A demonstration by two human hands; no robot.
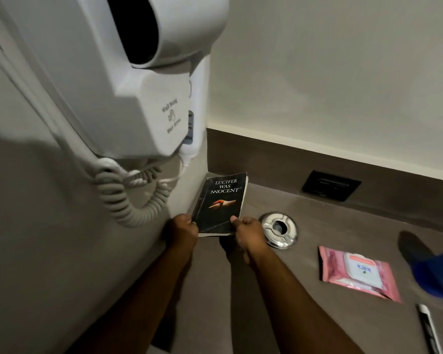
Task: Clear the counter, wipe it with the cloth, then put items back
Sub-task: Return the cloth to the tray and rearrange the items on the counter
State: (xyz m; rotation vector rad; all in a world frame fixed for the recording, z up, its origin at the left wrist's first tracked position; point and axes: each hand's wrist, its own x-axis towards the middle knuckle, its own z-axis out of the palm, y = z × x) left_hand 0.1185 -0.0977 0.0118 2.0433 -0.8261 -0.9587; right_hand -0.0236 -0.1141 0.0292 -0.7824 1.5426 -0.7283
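A black paperback book (220, 203) titled "Lucifer Was Innocent" is in the far left corner of the brown counter (317, 226), tilted with its top toward the wall. My left hand (180, 232) grips its lower left corner and my right hand (248, 233) grips its lower right corner. A round metal ashtray (279, 229) sits just right of my right hand. A pink wet-wipes pack (358, 272) lies further right. A blue cloth (435, 272) is at the right edge, partly cut off.
A white wall-hung hair dryer (118, 80) with a coiled cord (128, 198) juts out from the left wall above the book. A black socket plate (330, 185) sits in the back upstand. A white tube (429, 328) lies at the bottom right.
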